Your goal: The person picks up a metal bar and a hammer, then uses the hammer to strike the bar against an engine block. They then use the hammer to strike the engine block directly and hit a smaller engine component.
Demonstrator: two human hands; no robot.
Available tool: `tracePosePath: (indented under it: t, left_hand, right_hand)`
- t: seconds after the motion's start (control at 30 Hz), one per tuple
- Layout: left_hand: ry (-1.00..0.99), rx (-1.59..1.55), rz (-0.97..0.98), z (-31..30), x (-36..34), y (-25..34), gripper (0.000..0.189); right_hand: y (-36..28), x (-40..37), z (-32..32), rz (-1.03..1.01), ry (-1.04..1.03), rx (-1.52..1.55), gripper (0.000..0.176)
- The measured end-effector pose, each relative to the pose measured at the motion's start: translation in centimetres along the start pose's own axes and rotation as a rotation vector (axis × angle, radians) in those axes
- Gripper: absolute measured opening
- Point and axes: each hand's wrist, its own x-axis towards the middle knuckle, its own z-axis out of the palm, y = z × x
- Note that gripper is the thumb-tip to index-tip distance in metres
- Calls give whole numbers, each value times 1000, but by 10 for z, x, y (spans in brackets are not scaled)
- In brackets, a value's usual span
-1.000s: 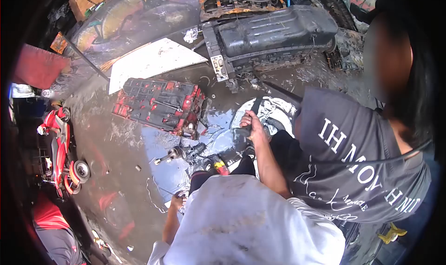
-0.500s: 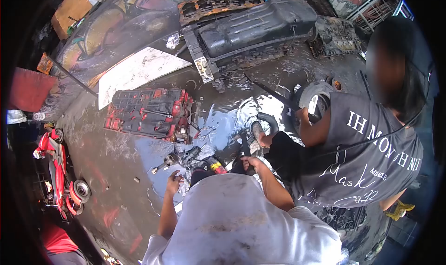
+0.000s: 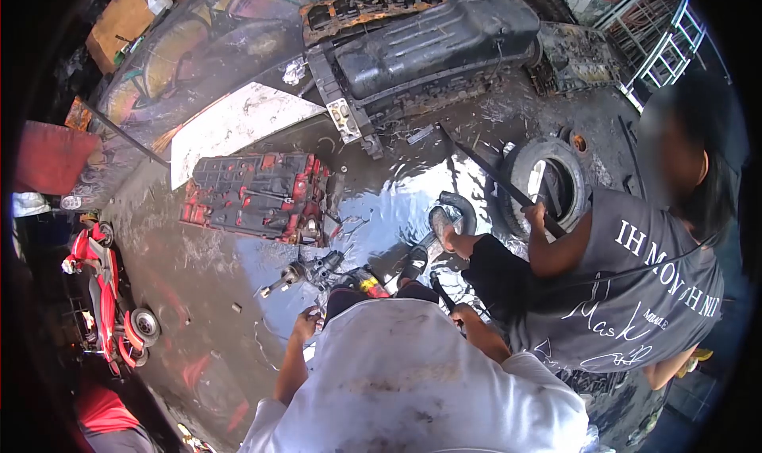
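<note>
My right hand is closed round a dark rod that points forward beside my knee. My left hand hangs near my left thigh, its fingers loosely bent and apart; I make out nothing held in it. In front of it on the wet floor lies a greasy metal engine part with a shaft end. A yellow-and-red item shows by my knees. Farther ahead lies a red and black engine block.
To my right a person in a dark sleeveless shirt grips a long dark bar. Near it lies a tire. Ahead are a black oil pan and a white board. A red tricycle-like toy stands left.
My right hand has moved right, away from my lap, with the dark rod. My left hand has dropped slightly. The other person has shifted right, and the long bar shows more fully.
</note>
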Motion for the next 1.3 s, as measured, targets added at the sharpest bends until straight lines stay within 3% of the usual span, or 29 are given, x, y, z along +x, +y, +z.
tracePosePath:
  t: [0.07,0.2,0.33,0.5,0.7,0.83,0.93,0.97,1.03,1.17,1.27,1.3]
  left_hand:
    - [-16,-5,-6,3,3,5,38]
    - [-16,-5,83,12,13,22,40]
    - [-55,50,159,17,32,46,43]
    - [-43,117,246,24,35,64,44]
    - [-44,69,192,31,23,57,42]
    - [-39,66,169,25,5,36,40]
    - [-23,29,115,20,-8,19,40]
    - [-24,31,107,18,-12,15,39]
    - [-26,35,91,15,-11,9,39]
    - [-22,3,93,12,-15,9,37]
    - [-10,30,114,14,-17,25,36]
    - [0,44,119,17,-22,33,36]
  right_hand:
    - [15,35,3,12,29,75,23]
    - [3,14,-23,-36,24,-91,25]
    - [21,32,-38,3,81,14,25]
    - [17,26,-54,-33,86,-79,23]
    - [29,42,-41,-32,-6,254,25]
    - [19,22,-31,-71,21,46,29]
    - [7,5,-8,2,114,78,29]
    - [7,6,-7,-32,179,-113,32]
    - [5,16,3,-13,158,-155,29]
    - [-13,-43,-2,-26,189,-175,28]
    - [29,120,41,-196,216,-438,27]
    - [15,75,24,-204,188,-469,24]
